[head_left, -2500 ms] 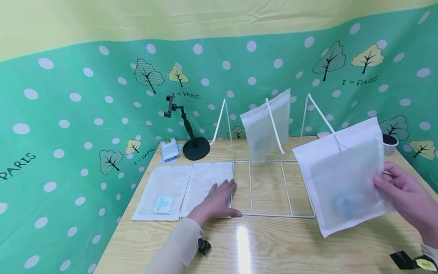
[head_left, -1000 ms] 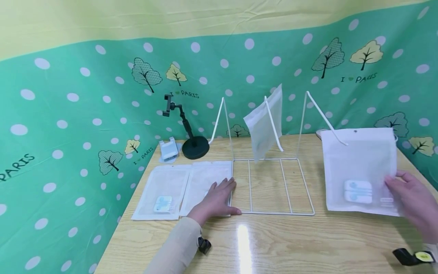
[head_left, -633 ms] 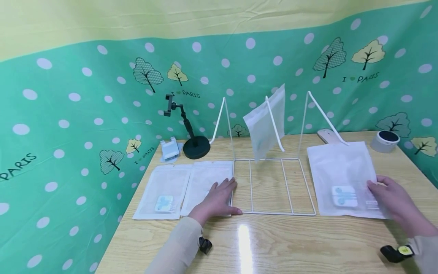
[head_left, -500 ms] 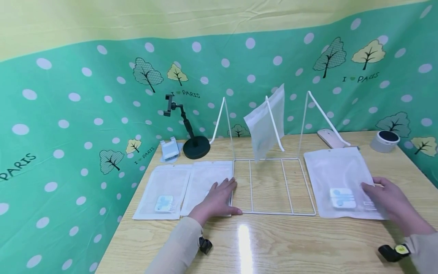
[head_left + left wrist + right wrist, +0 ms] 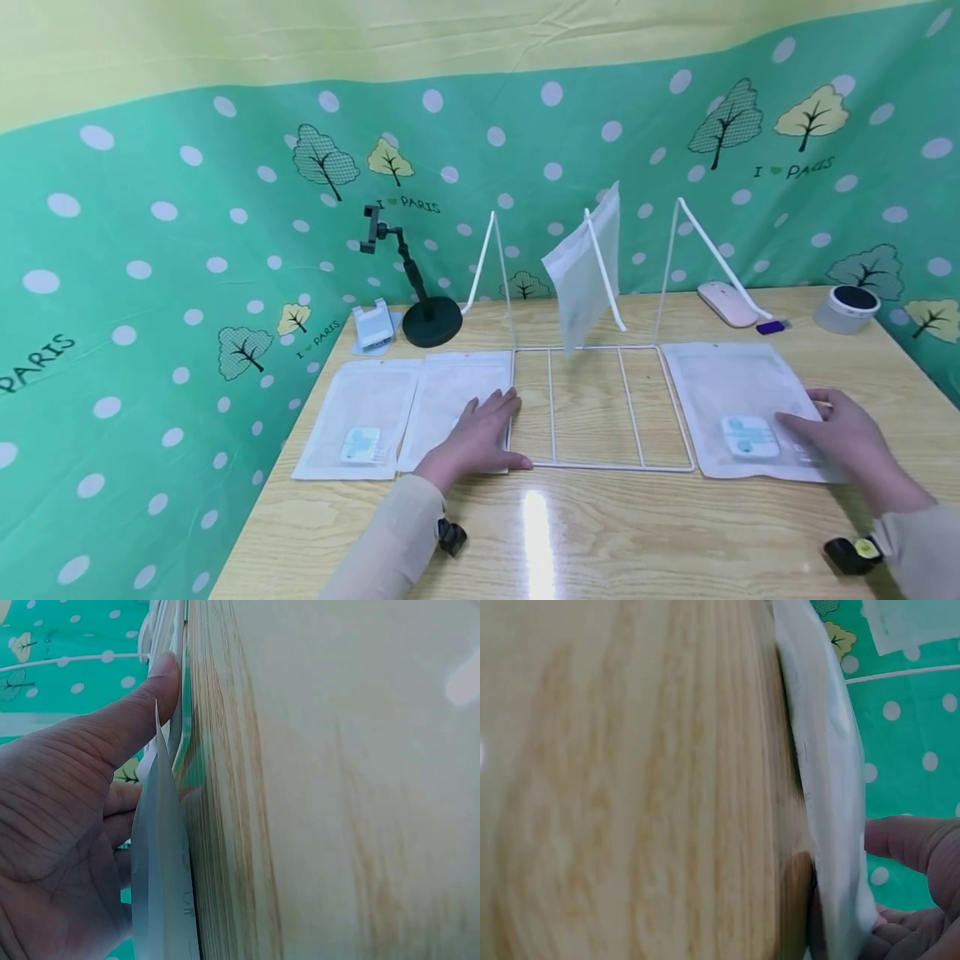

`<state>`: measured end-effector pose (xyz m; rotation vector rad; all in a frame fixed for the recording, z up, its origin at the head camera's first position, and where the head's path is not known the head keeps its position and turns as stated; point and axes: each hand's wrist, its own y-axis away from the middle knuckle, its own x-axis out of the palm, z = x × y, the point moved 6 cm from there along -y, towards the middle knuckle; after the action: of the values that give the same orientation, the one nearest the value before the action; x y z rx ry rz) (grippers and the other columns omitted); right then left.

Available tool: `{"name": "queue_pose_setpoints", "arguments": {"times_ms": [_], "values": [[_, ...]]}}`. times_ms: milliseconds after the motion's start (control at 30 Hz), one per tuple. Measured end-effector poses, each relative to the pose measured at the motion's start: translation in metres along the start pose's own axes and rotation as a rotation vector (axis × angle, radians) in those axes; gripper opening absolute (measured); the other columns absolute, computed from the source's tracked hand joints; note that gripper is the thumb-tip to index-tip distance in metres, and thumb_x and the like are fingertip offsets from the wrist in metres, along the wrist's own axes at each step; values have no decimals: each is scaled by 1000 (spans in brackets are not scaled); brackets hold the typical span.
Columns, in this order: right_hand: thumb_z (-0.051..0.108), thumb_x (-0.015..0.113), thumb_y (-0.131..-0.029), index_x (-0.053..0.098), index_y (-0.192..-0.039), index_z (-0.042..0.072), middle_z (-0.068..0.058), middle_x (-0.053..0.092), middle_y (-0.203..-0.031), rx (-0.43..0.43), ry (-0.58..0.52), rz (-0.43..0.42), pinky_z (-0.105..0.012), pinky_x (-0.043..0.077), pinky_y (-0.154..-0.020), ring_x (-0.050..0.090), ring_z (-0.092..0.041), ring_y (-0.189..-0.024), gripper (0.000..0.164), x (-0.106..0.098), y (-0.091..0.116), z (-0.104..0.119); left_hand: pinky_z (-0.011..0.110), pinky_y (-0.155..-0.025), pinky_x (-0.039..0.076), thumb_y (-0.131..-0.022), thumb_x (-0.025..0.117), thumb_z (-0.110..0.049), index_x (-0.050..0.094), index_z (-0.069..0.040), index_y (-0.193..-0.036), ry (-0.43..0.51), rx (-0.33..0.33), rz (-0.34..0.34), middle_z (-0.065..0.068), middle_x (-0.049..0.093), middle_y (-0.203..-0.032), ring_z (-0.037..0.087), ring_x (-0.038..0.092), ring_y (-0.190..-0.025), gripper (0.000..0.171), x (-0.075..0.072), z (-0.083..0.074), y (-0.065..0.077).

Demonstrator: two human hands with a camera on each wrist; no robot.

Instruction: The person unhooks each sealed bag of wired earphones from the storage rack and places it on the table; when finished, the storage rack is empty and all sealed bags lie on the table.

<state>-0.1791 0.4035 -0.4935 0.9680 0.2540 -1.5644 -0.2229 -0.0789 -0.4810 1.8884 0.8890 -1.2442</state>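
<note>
In the head view my right hand (image 5: 846,435) pinches the right edge of a white translucent zip pouch (image 5: 723,383), which lies low over the table right of the wire rack. A small white square case (image 5: 750,437) with pale blue shapes shows through it. The right wrist view has the thumb above the pouch (image 5: 829,765) and fingertips at its underside. My left hand (image 5: 474,440) spreads over another pouch (image 5: 457,375), its thumb on the front left corner of the white wire rack (image 5: 611,468). Left of that lies a similar pouch (image 5: 367,392) with a case inside.
A pouch (image 5: 583,279) hangs on the rack's middle hook. A black phone stand (image 5: 427,321) and a white bracket-like item (image 5: 373,327) stand at the back left. At the back right are a pink mouse (image 5: 726,302), a small purple item (image 5: 770,327) and a white round jar (image 5: 846,310).
My right hand has brought its pouch off the right hook and down to the table, right of the rack. The mouse and jar have come into view. My left hand has stayed in place.
</note>
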Motion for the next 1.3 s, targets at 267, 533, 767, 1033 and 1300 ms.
{"name": "queue_pose_setpoints", "arguments": {"times_ms": [267, 533, 767, 1033, 1300], "values": [[46, 67, -88, 18, -142, -19, -43, 42, -118, 32, 226, -62, -62, 42, -80, 44, -56, -103, 98, -4, 6, 15, 53, -117, 15, -75, 75, -62, 35, -11, -151, -1, -6, 2, 5, 23, -160, 26, 19, -147, 100, 0, 0, 0], [39, 70, -87, 30, -138, -19, -43, 41, -120, -124, 267, -162, -64, 43, -77, 43, -58, -104, 87, -6, 15, 42, 52, -118, 13, -75, 74, -62, 33, -12, -153, -1, -6, 16, 5, 21, -161, 25, 17, -148, 102, -1, 0, 1], [36, 61, -96, 38, -139, -12, -36, 50, -122, -313, 140, -209, -54, 48, -72, 51, -49, -102, 69, 7, 16, 87, 53, -118, 13, -75, 73, -64, 32, -12, -153, -10, -2, 18, 4, 21, -161, 25, 17, -148, 102, 0, 1, -1], [31, 59, -98, 52, -133, -5, -25, 62, -115, -512, -60, -173, -21, 50, -70, 62, -29, -98, 50, 21, 14, 139, 52, -118, 13, -75, 74, -63, 34, -13, -152, -8, -12, 16, 4, 22, -161, 25, 17, -148, 101, -1, 0, 0], [35, 56, -99, 45, -142, -1, -24, 53, -135, -616, -237, -39, -14, 47, -87, 58, -15, -112, 56, 35, 0, 180, 52, -118, 14, -75, 74, -62, 34, -12, -152, 7, -6, 14, 4, 22, -161, 25, 18, -147, 100, -3, -3, 2]]}}
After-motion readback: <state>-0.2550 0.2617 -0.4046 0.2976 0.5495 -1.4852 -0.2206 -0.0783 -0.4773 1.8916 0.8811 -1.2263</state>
